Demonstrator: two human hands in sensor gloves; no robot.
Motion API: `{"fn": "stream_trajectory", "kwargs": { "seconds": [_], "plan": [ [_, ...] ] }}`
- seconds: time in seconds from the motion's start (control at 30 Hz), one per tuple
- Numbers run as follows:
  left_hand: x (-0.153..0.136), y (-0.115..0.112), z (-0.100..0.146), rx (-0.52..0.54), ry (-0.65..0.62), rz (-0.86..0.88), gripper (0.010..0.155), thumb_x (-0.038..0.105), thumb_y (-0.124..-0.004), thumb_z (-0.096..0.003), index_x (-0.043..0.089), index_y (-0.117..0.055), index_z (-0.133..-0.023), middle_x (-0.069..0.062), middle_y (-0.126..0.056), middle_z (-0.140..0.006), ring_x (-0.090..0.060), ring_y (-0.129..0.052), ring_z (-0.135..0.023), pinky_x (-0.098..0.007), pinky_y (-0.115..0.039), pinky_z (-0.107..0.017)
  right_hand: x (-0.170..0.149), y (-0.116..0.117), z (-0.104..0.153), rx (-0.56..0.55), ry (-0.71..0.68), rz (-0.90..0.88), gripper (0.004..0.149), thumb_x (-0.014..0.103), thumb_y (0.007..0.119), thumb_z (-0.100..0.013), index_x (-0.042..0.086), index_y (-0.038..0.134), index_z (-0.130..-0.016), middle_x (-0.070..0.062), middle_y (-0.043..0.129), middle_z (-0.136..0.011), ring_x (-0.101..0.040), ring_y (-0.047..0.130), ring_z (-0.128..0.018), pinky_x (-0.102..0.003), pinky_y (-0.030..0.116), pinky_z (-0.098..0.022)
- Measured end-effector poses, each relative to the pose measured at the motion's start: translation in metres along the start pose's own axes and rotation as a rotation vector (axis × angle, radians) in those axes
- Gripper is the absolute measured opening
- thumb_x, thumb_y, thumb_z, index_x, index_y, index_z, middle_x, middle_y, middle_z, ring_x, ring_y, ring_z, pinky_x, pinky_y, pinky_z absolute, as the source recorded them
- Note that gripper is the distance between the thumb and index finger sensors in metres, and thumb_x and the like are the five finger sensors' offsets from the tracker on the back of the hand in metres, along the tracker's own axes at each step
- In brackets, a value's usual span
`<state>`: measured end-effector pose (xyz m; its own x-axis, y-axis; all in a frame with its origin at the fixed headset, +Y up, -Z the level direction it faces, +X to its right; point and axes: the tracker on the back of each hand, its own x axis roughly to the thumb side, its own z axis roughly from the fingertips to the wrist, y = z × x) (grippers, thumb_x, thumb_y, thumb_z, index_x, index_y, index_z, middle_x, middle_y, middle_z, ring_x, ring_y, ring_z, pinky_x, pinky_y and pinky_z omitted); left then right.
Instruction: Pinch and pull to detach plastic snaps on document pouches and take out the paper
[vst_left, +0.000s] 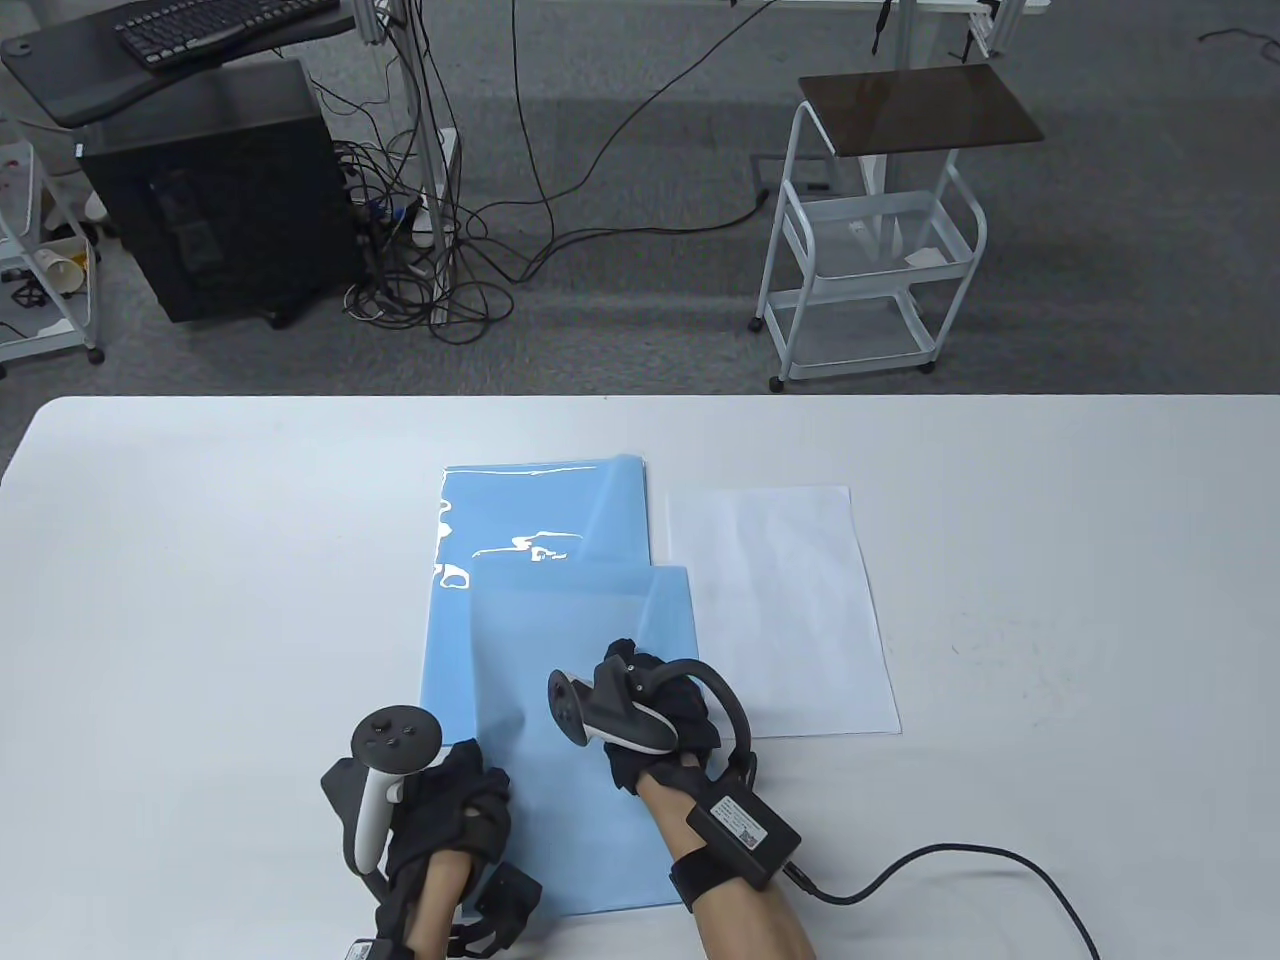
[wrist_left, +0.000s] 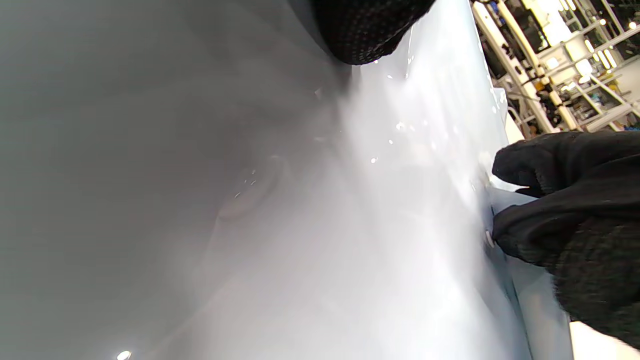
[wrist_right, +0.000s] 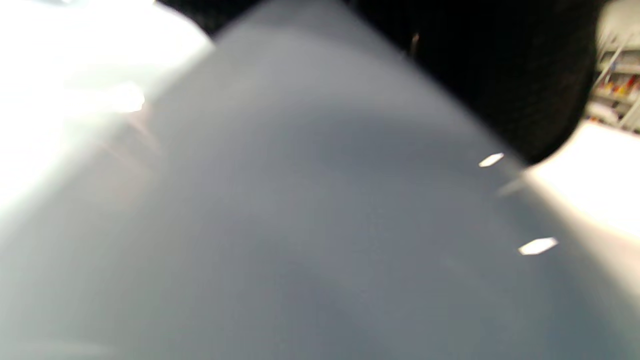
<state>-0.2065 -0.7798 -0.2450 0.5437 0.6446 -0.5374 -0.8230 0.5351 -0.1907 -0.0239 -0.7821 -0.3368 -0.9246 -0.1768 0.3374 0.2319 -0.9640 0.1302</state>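
Note:
Two light blue document pouches lie on the white table. The far pouch (vst_left: 545, 520) is partly covered by the near pouch (vst_left: 560, 650). My left hand (vst_left: 455, 800) holds the near pouch at its near left edge; one fingertip (wrist_left: 370, 30) lies on the plastic. My right hand (vst_left: 665, 710) is on the pouch's right side. In the left wrist view its fingers (wrist_left: 545, 200) pinch the pouch's edge (wrist_left: 500, 200) beside a small white snap (wrist_left: 489, 237). A white sheet of paper (vst_left: 780, 610) lies flat to the right of the pouches. The right wrist view is blurred, filled with pouch plastic.
The right glove's cable (vst_left: 950, 870) trails across the table toward the near right. Beyond the table's far edge stand a white trolley (vst_left: 870, 250) and a black computer tower (vst_left: 220, 190) with loose cables on the floor.

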Motion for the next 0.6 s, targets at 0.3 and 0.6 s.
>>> {"fn": "stream_trajectory", "kwargs": {
  "seconds": [0.3,0.6],
  "plan": [
    [-0.001,0.0,0.0,-0.001,0.002,0.01,0.048,0.023,-0.072,-0.0554,0.008,-0.063,-0.101,-0.002,-0.093,-0.086,-0.023,-0.109,-0.057,-0.039,-0.094,-0.041,-0.043,-0.025,0.032,-0.071,-0.012,-0.149,0.072,0.017,0.087,-0.051,0.012,0.047,-0.112,-0.025,0.051,-0.119,-0.057,0.071,-0.095,-0.071,0.071,-0.057],
    [-0.003,0.001,-0.001,-0.006,0.008,0.032,0.048,0.024,-0.072,-0.0556,0.008,-0.062,-0.1,-0.002,-0.093,-0.086,-0.023,-0.109,-0.057,-0.039,-0.093,-0.041,-0.032,-0.023,0.075,-0.142,-0.319,0.318,0.069,0.01,0.096,-0.04,0.025,0.069,-0.101,-0.008,0.065,-0.117,-0.037,0.057,-0.106,-0.057,0.055,-0.074]
  ]
}}
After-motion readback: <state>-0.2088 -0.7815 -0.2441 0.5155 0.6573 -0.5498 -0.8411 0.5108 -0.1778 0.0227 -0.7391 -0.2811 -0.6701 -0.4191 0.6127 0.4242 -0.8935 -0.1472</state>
